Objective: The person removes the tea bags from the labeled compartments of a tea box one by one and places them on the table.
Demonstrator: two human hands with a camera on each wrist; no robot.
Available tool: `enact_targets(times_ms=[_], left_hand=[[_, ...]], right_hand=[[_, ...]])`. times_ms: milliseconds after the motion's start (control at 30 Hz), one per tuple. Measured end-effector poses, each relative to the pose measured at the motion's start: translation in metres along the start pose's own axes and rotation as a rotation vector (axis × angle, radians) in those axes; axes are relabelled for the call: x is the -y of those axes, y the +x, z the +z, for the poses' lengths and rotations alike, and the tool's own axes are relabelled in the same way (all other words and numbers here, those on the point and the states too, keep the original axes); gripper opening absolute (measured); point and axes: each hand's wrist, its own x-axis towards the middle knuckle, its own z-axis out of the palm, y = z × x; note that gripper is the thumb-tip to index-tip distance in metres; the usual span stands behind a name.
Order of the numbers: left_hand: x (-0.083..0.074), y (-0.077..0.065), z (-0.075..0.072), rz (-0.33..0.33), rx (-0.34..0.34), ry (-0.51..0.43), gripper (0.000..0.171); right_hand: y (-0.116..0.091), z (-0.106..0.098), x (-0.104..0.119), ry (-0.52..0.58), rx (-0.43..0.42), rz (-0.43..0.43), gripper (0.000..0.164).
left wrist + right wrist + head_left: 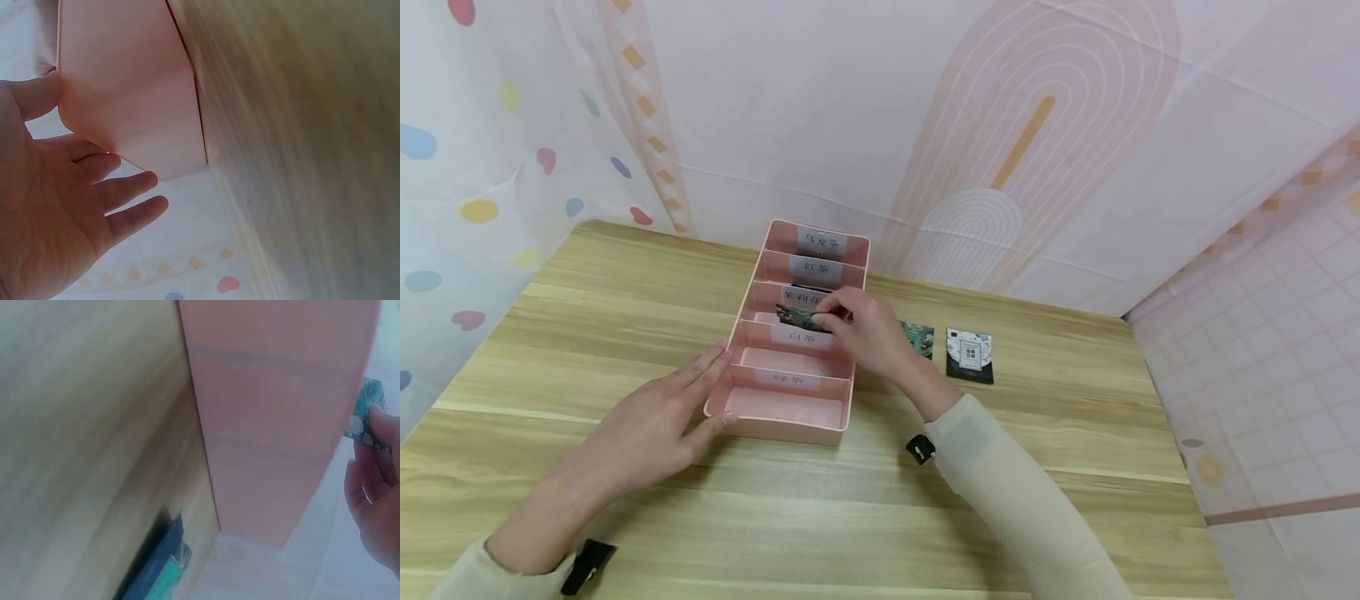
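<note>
A pink divided box [786, 430] sits on the wooden table, its compartments carrying white labels with Chinese writing. My right hand [874, 335] pinches a dark green patterned tea packet [794, 317] between thumb and fingers. The packet is over the middle of the box, close above the divider with the fourth label from the back. In the right wrist view, this packet [365, 415] shows beyond the box's upper edge. My left hand [651, 433] touches the near left corner of the box, thumb at the rim and fingers extended along the side, as the left wrist view [62, 194] also shows.
Right of the box lie a green patterned packet [919, 338], partly behind my right hand, and a white-and-black packet [970, 355]. Dark packets [808, 287] stand in rear compartments. Patterned cloth [820, 125] hangs behind the table.
</note>
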Motion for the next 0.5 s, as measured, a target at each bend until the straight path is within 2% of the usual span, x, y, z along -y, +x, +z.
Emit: enact_targets(times_ms=[200, 500], left_hand=[[0.000, 0.000, -0.001, -0.004, 0.014, -0.003, 0.075], [0.001, 0.000, 0.001, 0.002, 0.003, -0.006, 0.077]], right_hand=[[0.000, -0.009, 0.001, -0.002, -0.026, -0.035, 0.005], [-0.001, -0.022, 0.006, -0.008, -0.044, -0.040, 0.006]])
